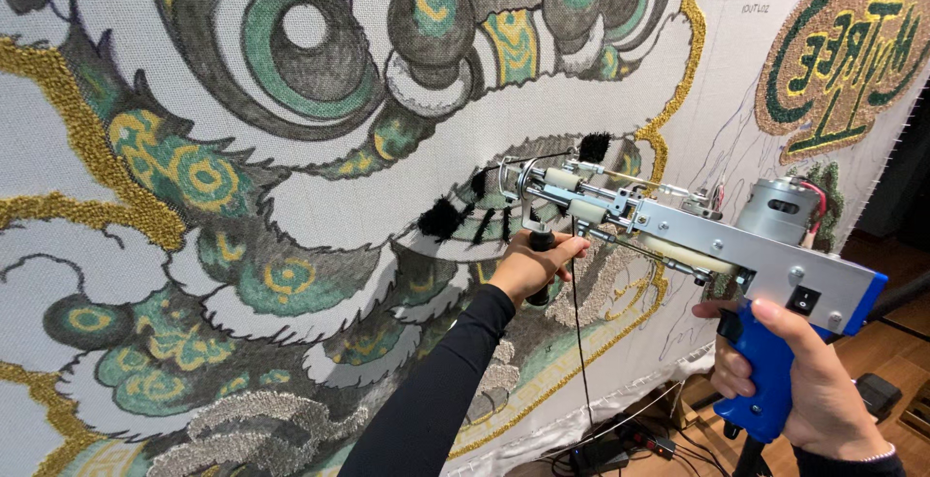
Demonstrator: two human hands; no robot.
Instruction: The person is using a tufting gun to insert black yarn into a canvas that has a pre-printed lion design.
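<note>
A tufting gun [717, 245] with a grey metal body and a blue grip is pressed nose-first against a large stretched cloth [320, 215] bearing a green, grey and gold creature design. My right hand [804, 380] is wrapped around the blue pistol grip at the lower right. My left hand [533, 264] clasps the black front handle under the gun's nose. Black yarn tufts [441, 217] sit on the cloth just left of the nose. A thin black yarn strand [579, 341] hangs down from the gun.
A smaller tufted piece in green, gold and brown [843, 46] hangs on the cloth at the upper right. Below the cloth's lower edge, cables and a power strip [620, 443] lie on the wooden floor [891, 341].
</note>
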